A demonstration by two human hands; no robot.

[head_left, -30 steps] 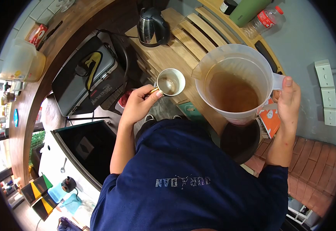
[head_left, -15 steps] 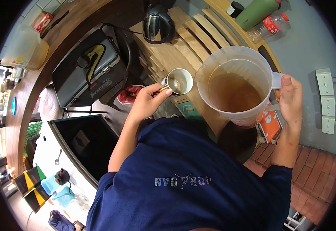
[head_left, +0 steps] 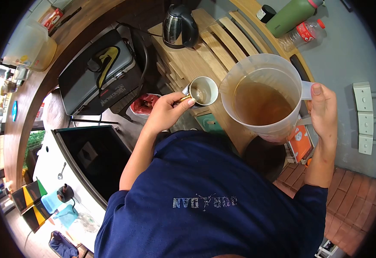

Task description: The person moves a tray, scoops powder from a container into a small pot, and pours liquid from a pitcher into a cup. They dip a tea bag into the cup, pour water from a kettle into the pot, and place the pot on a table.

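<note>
My left hand [head_left: 169,112] is closed on the gold-coloured handle of a small mug [head_left: 203,91], white inside with a little liquid at its bottom. On the other side, my right hand [head_left: 324,109] grips the handle of a large translucent plastic pitcher [head_left: 244,119]. Brown, tea-like liquid [head_left: 263,103] fills part of it. The pitcher's spout points at the mug, with its tip close to the mug's rim. No stream of liquid shows between them. Both vessels are held up in front of my body, above a slatted wooden bench.
An electric kettle [head_left: 179,28] stands on the wooden bench [head_left: 222,38]. Behind it, a ledge holds a green bottle [head_left: 289,19] and a plastic bottle with a red label [head_left: 305,33]. Leftward are a black grill-like case [head_left: 99,77], a red-lined bin [head_left: 145,104] and a white counter [head_left: 63,150].
The view has shifted slightly. My hands keep the same hold on the mug and the pitcher, and the two vessels stay almost in the same place, spout beside the mug's rim.
</note>
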